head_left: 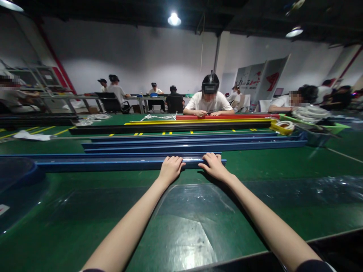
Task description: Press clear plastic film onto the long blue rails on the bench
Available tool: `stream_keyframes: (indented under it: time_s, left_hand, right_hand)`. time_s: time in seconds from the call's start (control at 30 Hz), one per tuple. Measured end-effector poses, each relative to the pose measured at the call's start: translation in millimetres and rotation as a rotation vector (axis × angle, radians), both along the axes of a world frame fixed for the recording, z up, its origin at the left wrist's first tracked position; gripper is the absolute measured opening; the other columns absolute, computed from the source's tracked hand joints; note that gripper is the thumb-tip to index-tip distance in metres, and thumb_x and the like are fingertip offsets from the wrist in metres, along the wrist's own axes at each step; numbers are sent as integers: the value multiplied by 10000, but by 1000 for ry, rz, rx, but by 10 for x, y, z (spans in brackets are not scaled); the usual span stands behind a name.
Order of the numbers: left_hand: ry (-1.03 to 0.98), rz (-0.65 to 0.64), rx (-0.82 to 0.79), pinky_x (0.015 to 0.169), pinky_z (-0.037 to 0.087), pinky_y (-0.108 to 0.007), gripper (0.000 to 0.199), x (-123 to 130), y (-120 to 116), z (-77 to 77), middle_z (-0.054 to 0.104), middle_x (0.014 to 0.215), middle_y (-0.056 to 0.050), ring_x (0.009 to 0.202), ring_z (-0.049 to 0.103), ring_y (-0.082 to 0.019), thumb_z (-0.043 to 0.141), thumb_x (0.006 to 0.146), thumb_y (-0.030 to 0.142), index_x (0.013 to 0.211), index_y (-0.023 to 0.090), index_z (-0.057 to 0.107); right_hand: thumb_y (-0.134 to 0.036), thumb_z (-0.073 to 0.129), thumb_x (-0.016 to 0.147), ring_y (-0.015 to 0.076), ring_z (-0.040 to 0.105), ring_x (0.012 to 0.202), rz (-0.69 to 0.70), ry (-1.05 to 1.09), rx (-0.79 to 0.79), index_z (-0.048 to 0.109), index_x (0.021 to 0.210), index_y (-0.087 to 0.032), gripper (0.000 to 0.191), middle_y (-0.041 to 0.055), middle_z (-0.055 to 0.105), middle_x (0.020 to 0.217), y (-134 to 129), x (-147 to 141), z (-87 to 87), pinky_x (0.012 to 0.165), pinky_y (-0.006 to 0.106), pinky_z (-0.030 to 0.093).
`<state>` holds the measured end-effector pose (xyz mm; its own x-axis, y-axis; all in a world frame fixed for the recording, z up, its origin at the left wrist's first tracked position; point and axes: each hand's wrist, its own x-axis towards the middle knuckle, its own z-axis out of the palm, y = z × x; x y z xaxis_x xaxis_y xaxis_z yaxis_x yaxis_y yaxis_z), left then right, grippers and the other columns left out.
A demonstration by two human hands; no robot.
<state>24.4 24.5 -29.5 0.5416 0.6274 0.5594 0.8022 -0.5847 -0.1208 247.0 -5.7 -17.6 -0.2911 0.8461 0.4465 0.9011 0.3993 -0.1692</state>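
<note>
"Two hands on something?"

"Yes, two bare ones. Left hand (171, 169) near the middle of the frame, right hand (214, 167) just beside, a bit to the right."

"On top of what?"

"A long blue rail (107, 165), flat on the green table (263, 160). Runs from the left edge of the frame to just right of the middle. Right hand close to that end."

"Fingers open or closed?"

"Bent over the near side of the rail on both hands, thumbs at the front. Looks like gripping. Tight or soft, cannot tell."

"How far along?"

"Hard to say. Done so far, by the look: rail down flat, both hands on."

"And left to do?"

"Cannot tell from one look. More blue rails (181, 147) just behind, with no hand on them. Farther back, above the middle of the frame, a black rail (113, 129), a yellow rail (198, 121) and a red rail (249, 117)."

"Anything closer?"

"A shiny clear sheet (195, 192) on the table, low in the middle of the frame, between the arms."

"Anybody else?"

"Yes, a person in a white shirt (193, 104), upper middle, hands by the red rail."
</note>
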Motion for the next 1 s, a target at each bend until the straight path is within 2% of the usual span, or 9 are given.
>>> stream_keyframes:
  time_s: [0.13,0.2,0.27,0.33,0.43,0.7,1.0]
  left_hand:
    - [-4,1,-18,685,313,-325,308,4,-7,6,621,814,-61,791,529,-192,323,934,364,902,181,568]
    - [0,2,-22,683,314,-324,311,6,-10,10,619,811,-61,788,527,-191,318,935,362,894,179,567]
    - [9,5,-18,684,314,-323,305,8,-13,12,620,815,-61,789,527,-190,320,935,355,895,179,565]
    - [18,9,-8,684,314,-322,298,11,-14,14,621,816,-57,788,527,-189,324,935,351,894,179,563]
    - [22,11,5,680,311,-320,302,13,-14,13,619,805,-49,781,526,-189,323,936,357,879,178,560]
    - [-6,-7,-6,685,307,-317,293,1,-5,2,616,805,-58,784,528,-192,334,933,356,882,181,563]
    - [17,-1,6,686,305,-317,308,4,3,-1,621,820,-56,799,531,-190,323,936,362,908,176,565]
  right_hand:
    - [-399,513,835,207,490,943,102,92,-11,560,947,-196,237,70,601,988,-102,-44,205,825,339,327]
    - [-394,526,823,167,525,813,209,141,-177,580,868,-181,224,42,620,859,-151,-56,290,737,287,365]
    - [-412,567,786,132,526,675,291,158,-412,592,799,-172,241,7,613,727,-190,-45,338,625,245,371]
    - [-434,634,715,117,520,609,311,144,-612,604,761,-170,269,-14,604,661,-217,-16,353,554,224,359]
    - [-427,711,616,110,518,580,277,86,-775,620,736,-177,291,-26,606,638,-230,38,340,507,211,347]
    - [-405,787,490,111,515,577,256,-67,-799,615,763,-204,380,-34,591,672,-206,54,284,470,201,348]
    - [-309,777,528,107,495,579,232,-129,-782,633,743,-181,289,-27,581,644,-222,-10,290,477,202,306]
